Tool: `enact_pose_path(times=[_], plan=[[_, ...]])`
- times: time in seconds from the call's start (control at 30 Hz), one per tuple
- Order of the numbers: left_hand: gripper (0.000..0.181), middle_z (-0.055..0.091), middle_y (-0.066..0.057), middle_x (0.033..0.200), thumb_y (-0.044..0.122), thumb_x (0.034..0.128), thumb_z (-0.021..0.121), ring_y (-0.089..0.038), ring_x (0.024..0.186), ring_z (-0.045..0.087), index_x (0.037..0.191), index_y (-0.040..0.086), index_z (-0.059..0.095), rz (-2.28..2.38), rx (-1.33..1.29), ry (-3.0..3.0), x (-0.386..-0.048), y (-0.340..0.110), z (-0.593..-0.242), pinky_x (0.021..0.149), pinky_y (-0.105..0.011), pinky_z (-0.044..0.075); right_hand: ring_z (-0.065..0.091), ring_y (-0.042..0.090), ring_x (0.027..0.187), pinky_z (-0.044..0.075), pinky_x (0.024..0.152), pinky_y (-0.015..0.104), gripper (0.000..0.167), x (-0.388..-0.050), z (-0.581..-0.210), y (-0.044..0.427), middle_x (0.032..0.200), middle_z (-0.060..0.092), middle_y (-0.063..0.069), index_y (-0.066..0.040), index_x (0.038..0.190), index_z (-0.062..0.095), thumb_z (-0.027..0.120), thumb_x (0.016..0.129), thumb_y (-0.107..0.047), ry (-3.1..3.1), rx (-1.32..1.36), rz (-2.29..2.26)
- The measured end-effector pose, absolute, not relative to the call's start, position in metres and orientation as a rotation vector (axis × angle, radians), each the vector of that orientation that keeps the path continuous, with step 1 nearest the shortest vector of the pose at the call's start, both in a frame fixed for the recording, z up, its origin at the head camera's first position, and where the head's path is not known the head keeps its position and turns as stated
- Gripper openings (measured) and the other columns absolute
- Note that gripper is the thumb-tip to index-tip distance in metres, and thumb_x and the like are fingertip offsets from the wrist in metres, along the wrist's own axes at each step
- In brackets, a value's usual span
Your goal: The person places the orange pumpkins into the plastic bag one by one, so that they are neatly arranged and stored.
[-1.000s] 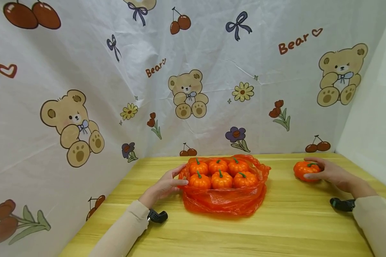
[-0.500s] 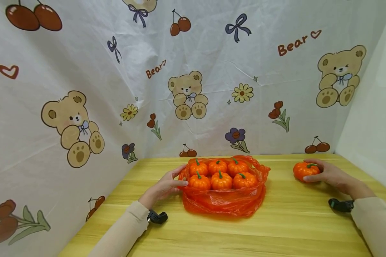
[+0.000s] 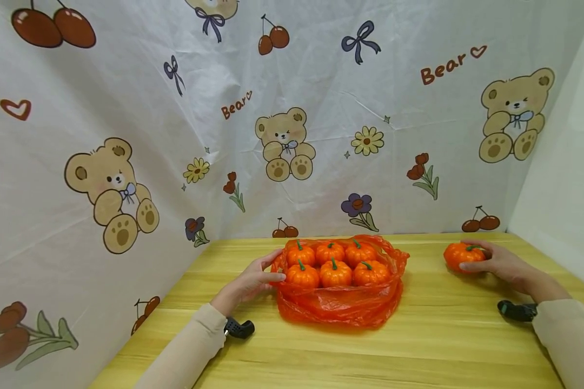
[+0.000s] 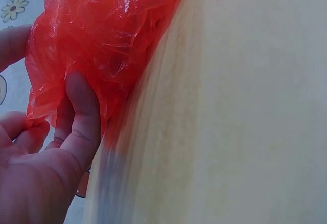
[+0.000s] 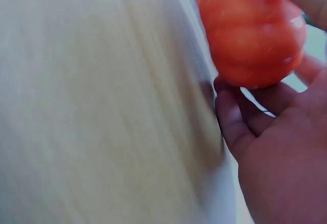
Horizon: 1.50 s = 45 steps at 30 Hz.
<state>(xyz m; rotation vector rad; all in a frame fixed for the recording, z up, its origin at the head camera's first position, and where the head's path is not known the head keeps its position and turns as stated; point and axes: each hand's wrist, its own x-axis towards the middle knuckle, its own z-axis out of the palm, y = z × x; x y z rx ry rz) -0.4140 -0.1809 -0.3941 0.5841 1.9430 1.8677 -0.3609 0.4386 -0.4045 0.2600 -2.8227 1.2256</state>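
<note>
A red plastic bag, its mouth spread wide, stands on the table with several small orange pumpkins with green stems in two rows inside. At its left side my left hand holds the thin plastic between thumb and fingers; the left wrist view shows the crinkled bag against the fingertips. Far to the right, my right hand grips a single orange pumpkin, thumb in front and fingers behind. In the right wrist view this pumpkin is close to the tabletop; whether it touches is unclear.
The wooden table runs back to a white cloth printed with bears, flowers and cherries. A plain white wall borders the right side. Black devices are strapped at both wrists.
Almost nothing differs: the whole view shifts by a few pixels. Both hands, the bag and the pumpkins keep their places.
</note>
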Motion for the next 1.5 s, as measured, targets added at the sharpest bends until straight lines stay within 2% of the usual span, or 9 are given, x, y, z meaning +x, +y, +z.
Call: enact_pose_path(times=[0.1, 0.13, 0.2, 0.47, 0.77, 1.03, 1.3, 1.5], plan=[[0.092, 0.008, -0.018, 0.172, 0.007, 0.0915, 0.074, -0.029, 0.13, 0.054, 0.166, 0.019, 0.021, 1.87, 0.579, 1.939, -0.414, -0.181, -0.394, 0.099, -0.042, 0.059, 0.054, 0.005, 0.109, 0.046, 0.089, 0.026, 0.076, -0.363, -0.404, 0.437, 0.144, 0.048, 0.031, 0.003, 0.157, 0.028, 0.066, 0.1, -0.031, -2.792, 0.289, 1.25], [0.092, 0.008, -0.017, 0.172, 0.007, 0.0913, 0.074, -0.029, 0.13, 0.054, 0.166, 0.019, 0.022, 1.872, 0.577, 1.938, -0.414, -0.181, -0.394, 0.1, -0.043, 0.059, 0.052, -0.002, 0.105, 0.045, 0.084, 0.02, 0.075, -0.364, -0.403, 0.435, 0.143, 0.049, 0.029, 0.002, 0.157, 0.029, 0.066, 0.101, -0.031, -2.787, 0.297, 1.25], [0.092, 0.008, -0.017, 0.172, 0.007, 0.0912, 0.074, -0.029, 0.131, 0.054, 0.166, 0.02, 0.022, 1.875, 0.576, 1.936, -0.414, -0.181, -0.393, 0.101, -0.044, 0.058, 0.051, -0.007, 0.101, 0.047, 0.082, 0.017, 0.071, -0.364, -0.398, 0.43, 0.143, 0.05, 0.028, -0.002, 0.157, 0.03, 0.065, 0.101, -0.03, -2.774, 0.328, 1.273], [0.091, 0.009, -0.016, 0.172, 0.006, 0.0911, 0.074, -0.032, 0.134, 0.052, 0.166, 0.02, 0.023, 1.869, 0.557, 1.949, -0.415, -0.181, -0.394, 0.101, -0.044, 0.058, 0.056, 0.0, 0.106, 0.052, 0.086, 0.022, 0.071, -0.364, -0.375, 0.403, 0.142, 0.052, 0.028, -0.003, 0.159, 0.027, 0.063, 0.102, -0.027, -2.769, 0.423, 1.311], [0.09, 0.009, -0.015, 0.173, 0.007, 0.0918, 0.073, -0.028, 0.132, 0.054, 0.166, 0.02, 0.024, 1.859, 0.548, 1.957, -0.414, -0.182, -0.395, 0.101, -0.042, 0.059, 0.059, 0.015, 0.108, 0.053, 0.089, 0.024, 0.068, -0.373, -0.369, 0.377, 0.13, 0.058, 0.015, -0.003, 0.156, 0.031, 0.065, 0.1, -0.022, -2.74, 0.492, 1.49], [0.092, 0.01, -0.014, 0.173, 0.008, 0.0909, 0.075, -0.028, 0.131, 0.055, 0.166, 0.021, 0.023, 1.87, 0.553, 1.956, -0.415, -0.182, -0.393, 0.097, -0.041, 0.06, 0.062, 0.016, 0.107, 0.054, 0.09, 0.025, 0.065, -0.375, -0.353, 0.353, 0.129, 0.06, 0.013, -0.005, 0.153, 0.035, 0.067, 0.099, -0.022, -2.722, 0.558, 1.501], [0.091, 0.008, -0.015, 0.173, 0.007, 0.0917, 0.073, -0.034, 0.139, 0.049, 0.166, 0.02, 0.022, 1.873, 0.563, 1.946, -0.417, -0.181, -0.393, 0.101, -0.045, 0.058, 0.065, 0.019, 0.109, 0.056, 0.093, 0.025, 0.064, -0.377, -0.341, 0.328, 0.131, 0.061, 0.015, -0.006, 0.151, 0.036, 0.069, 0.098, -0.02, -2.739, 0.63, 1.538], [0.092, 0.007, -0.016, 0.173, 0.006, 0.0916, 0.073, -0.036, 0.14, 0.047, 0.166, 0.019, 0.021, 1.87, 0.563, 1.951, -0.416, -0.182, -0.394, 0.102, -0.045, 0.057, 0.063, 0.021, 0.111, 0.057, 0.095, 0.03, 0.063, -0.379, -0.336, 0.307, 0.132, 0.059, 0.015, -0.004, 0.149, 0.037, 0.069, 0.098, -0.019, -2.74, 0.72, 1.588]])
